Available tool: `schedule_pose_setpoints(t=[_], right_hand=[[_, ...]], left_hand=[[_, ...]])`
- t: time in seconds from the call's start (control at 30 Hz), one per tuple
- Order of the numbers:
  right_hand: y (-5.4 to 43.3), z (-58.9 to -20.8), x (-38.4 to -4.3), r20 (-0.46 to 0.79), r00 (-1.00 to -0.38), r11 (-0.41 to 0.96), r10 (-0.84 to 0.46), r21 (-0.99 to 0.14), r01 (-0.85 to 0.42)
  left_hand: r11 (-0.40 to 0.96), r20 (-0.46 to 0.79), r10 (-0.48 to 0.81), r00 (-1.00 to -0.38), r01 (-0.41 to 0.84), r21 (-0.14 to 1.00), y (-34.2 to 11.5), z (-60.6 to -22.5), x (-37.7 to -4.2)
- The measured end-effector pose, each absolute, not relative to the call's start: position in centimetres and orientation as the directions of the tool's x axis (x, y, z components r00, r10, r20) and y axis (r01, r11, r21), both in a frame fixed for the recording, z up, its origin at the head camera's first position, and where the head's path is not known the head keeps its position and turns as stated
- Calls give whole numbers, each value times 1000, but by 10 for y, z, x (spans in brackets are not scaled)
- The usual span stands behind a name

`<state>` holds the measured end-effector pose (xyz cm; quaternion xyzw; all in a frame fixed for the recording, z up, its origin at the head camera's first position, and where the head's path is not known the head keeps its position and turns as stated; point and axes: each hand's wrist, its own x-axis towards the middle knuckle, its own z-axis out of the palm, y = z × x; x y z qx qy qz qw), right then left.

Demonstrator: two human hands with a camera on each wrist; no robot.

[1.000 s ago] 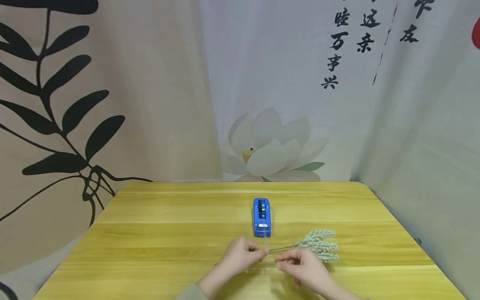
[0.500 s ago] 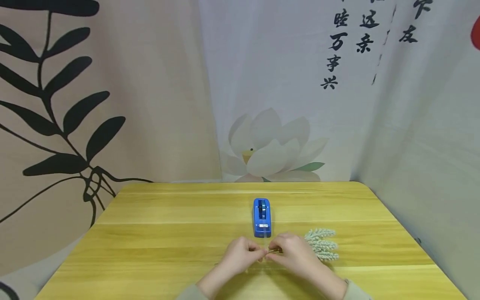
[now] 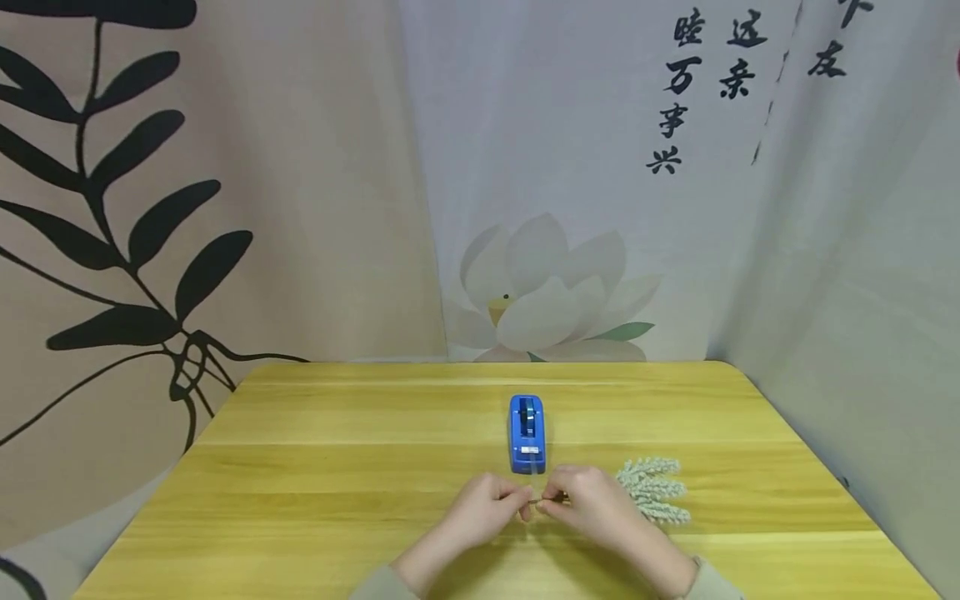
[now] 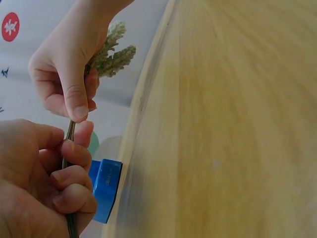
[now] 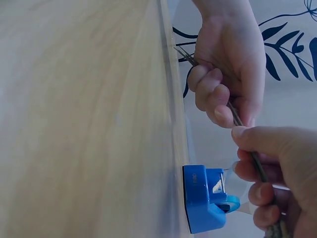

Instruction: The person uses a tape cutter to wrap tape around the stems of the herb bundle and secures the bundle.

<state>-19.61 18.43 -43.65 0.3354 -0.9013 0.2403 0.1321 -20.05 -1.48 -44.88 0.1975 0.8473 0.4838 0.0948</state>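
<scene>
Both hands hold a bundle of pale green dried wheat stalks above the table. My left hand (image 3: 483, 510) curls its fingers round the thin stems (image 4: 69, 133), whose cut ends stick out past it in the right wrist view. Close beside it, almost touching, my right hand (image 3: 596, 504) pinches the same stems nearer the heads. Bushy wheat heads (image 3: 654, 492) spread out to the right of that hand. Just beyond the hands stands a blue tape dispenser (image 3: 527, 433). A clear strip of tape (image 3: 534, 481) runs from it toward the stems between the fingertips; its contact there is hidden.
The wooden table (image 3: 337, 467) spreads to both sides of the hands. A curtain (image 3: 322, 183) printed with leaves, a lotus and characters hangs behind its far edge, and pale cloth (image 3: 847, 250) hangs along the right.
My right hand has moved left from in front of the wheat stalks and now pinches the stems beside my left hand. My left hand keeps its grip. The head view has shifted slightly.
</scene>
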Motion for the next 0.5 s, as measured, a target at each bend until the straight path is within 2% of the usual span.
schedule_pose_setpoints(t=[0.27, 0.5], right_hand=[[183, -436, -196, 496, -662, 644, -563, -239, -727], [183, -437, -195, 531, -641, 669, -554, -175, -723]], left_hand=[[463, 28, 438, -899, 252, 850, -16, -447, -201], [475, 26, 439, -898, 257, 842, -15, -443, -199]])
